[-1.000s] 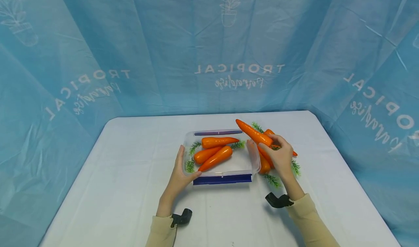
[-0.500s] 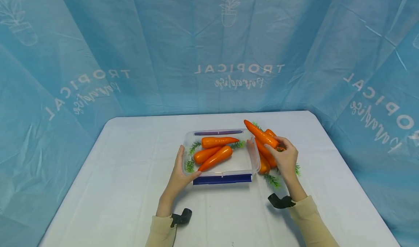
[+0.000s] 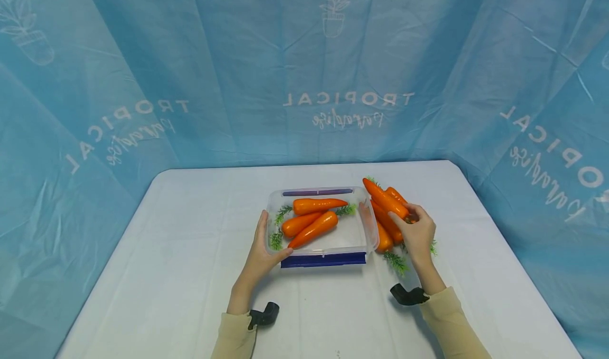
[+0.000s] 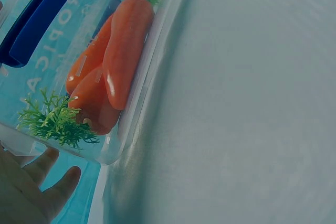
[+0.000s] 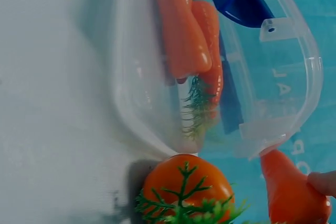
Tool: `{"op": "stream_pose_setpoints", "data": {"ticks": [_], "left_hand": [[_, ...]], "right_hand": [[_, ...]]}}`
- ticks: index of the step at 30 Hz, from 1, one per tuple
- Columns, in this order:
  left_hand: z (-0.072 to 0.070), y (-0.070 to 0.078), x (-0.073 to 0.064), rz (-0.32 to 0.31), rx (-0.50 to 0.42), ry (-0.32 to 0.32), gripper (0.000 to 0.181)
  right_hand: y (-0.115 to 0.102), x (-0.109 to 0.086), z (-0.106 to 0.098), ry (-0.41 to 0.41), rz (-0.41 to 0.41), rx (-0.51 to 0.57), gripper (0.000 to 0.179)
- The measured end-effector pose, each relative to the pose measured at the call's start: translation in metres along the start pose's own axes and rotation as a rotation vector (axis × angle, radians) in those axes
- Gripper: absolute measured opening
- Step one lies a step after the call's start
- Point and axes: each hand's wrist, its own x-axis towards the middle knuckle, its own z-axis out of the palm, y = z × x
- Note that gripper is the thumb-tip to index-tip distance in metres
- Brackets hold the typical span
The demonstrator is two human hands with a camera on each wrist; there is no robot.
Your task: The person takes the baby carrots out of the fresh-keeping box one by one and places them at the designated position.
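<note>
My right hand pinches the thick end of a shiny orange carrot above the pile to the right of the container; its tip points to the back left. In the right wrist view a thumb presses on a carrot. A clear plastic container with blue side clips lies in the middle, holding three carrots with green leafy tops. My left hand rests at its left end, fingers straight along the left wall and thumb on the front left corner. Fingertips show by the wall in the left wrist view.
Several more carrots lie close against the container's right wall, partly hidden by my right hand. Leafy green tops stick out toward the front. The white table is bordered by a blue printed curtain at the back and sides.
My right hand has drawn the carrot to the right and slightly toward me, away from the container's edge and over the pile. The left hand and the container stay where they were.
</note>
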Motion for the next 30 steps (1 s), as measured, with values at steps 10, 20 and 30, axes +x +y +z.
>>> {"op": "stream_pose_setpoints", "data": {"ticks": [10,20,30], "left_hand": [[0.000,0.001,0.000,0.001,0.011,0.004,0.103],[0.000,0.002,0.000,-0.008,0.015,0.005,0.104],[0.001,0.001,0.000,-0.010,0.004,0.005,0.104]], "right_hand": [[0.007,-0.006,0.000,-0.033,0.050,-0.061,0.037],[0.010,-0.012,0.003,-0.028,0.031,-0.125,0.040],[0.010,-0.018,0.004,-0.064,0.020,-0.159,0.042]]}}
